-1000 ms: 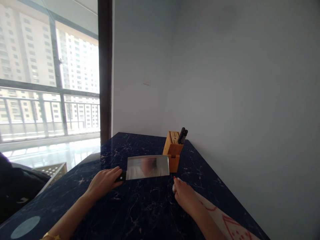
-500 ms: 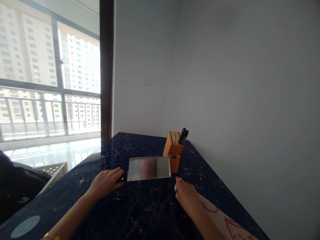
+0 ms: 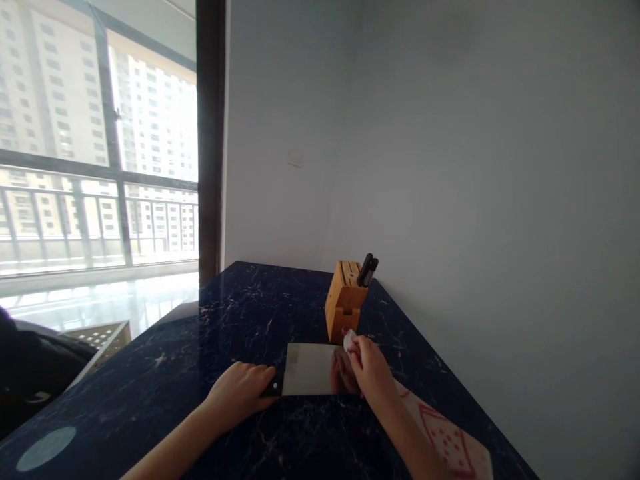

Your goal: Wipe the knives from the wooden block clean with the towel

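Note:
A Chinese cleaver lies flat on the dark blue marble countertop, its broad steel blade reflecting my right hand. My left hand is closed over the black handle, which it almost fully hides. My right hand is raised above the blade's far right corner, pinching a small white cloth or tissue between its fingertips. Just beyond that hand stands a wooden knife block with dark knife handles in its top.
A cloth with a red print lies at the counter's right edge, under my right forearm. The counter meets a grey wall on the right. A dark object and a perforated metal rack sit beyond the left edge, before a large window.
My right hand has lifted off the counter and moved over the blade with the white cloth. The cleaver now lies nearer me, and my left hand has followed it.

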{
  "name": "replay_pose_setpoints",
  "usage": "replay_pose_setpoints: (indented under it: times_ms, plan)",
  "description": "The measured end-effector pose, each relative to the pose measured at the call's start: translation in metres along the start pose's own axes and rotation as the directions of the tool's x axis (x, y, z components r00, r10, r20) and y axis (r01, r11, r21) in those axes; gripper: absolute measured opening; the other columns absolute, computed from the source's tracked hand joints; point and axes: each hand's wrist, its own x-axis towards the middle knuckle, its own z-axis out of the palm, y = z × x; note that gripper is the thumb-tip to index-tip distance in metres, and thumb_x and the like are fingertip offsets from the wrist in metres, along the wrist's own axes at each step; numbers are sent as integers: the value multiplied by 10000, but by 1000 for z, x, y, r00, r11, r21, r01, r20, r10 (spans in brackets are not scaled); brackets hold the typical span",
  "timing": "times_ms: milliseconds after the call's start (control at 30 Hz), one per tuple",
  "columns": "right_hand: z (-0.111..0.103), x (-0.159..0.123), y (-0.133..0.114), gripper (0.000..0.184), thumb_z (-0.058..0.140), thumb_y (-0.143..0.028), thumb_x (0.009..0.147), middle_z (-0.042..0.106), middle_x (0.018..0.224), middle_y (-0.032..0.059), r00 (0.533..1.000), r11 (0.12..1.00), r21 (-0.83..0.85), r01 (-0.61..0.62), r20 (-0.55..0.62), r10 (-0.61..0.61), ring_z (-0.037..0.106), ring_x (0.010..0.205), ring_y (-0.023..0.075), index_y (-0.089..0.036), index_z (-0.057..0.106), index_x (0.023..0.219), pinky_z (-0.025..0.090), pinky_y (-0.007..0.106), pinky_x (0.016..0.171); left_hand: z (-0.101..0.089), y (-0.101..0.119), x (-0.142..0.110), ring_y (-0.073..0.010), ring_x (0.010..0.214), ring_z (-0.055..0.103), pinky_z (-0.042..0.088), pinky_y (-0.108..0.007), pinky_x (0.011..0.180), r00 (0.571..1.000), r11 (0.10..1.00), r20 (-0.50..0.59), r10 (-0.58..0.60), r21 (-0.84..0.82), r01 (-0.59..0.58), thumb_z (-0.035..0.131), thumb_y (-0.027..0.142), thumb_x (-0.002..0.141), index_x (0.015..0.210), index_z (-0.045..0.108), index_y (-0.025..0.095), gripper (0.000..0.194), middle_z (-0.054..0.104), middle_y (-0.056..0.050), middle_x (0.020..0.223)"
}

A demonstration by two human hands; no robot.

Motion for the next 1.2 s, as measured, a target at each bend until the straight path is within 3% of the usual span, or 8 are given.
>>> replay_pose_setpoints:
  times_ms: [133,300,400,533,667,900,1000,1200]
  plan:
    - [19,-11,-27,188,422,-85,783,587,924,41,988,981,172,93,104,-112,528,906,178,-195,541,880,383,277,805,5,12,1,-256,708,650,449,-310,587,1000,1000,-4,-20,-15,19,335,590,826,854,595,192,476,670,-68,776]
    - [27,-19,-58,218,433,-52,754,577,948,18,950,939,268,215,165,-265,501,944,171,-208,546,856,365,274,829,13,16,3,-267,724,653,455,-319,603,999,998,1,-55,-44,55,293,654,797,858,608,176,576,675,-91,779]
    - [28,-11,-49,195,437,-69,768,585,931,24,964,972,180,151,189,-184,507,924,171,-198,559,848,369,261,808,14,17,3,-272,725,653,457,-326,611,998,996,-2,-70,-49,70,260,688,779,842,608,175,623,675,-91,773]
    - [29,1,-17,183,416,-103,799,596,886,48,987,998,38,46,150,-51,514,866,189,-178,577,845,369,286,791,10,20,2,-265,704,650,454,-347,619,994,993,-32,-102,-66,100,159,624,836,796,611,183,632,672,-87,750]
    - [28,1,-12,197,428,-104,789,598,912,67,988,999,13,42,148,-44,501,883,216,-166,590,882,365,317,801,7,20,0,-265,712,646,446,-351,621,994,992,-35,-105,-67,102,171,565,861,799,611,184,585,670,-92,749]
    - [25,-21,-56,396,391,-28,751,560,1057,37,928,933,225,283,180,-325,438,1070,193,-212,548,1065,295,317,953,8,19,-4,-247,737,633,433,-334,633,998,994,-49,-43,-98,38,239,472,883,837,585,192,447,658,-67,790]
    - [23,-18,-53,363,387,-40,761,572,1026,40,947,949,222,223,180,-265,461,1036,193,-209,564,1029,328,308,923,9,24,-2,-241,739,626,431,-325,629,998,994,-54,-24,-106,18,255,470,883,859,574,191,424,645,-64,801]
    - [28,0,-18,332,391,-61,776,559,1025,112,997,996,86,5,81,-12,471,1022,224,-115,563,1055,339,325,918,12,30,1,-237,719,620,441,-325,611,998,997,-62,16,-76,-21,250,468,890,866,559,181,423,631,-72,792]
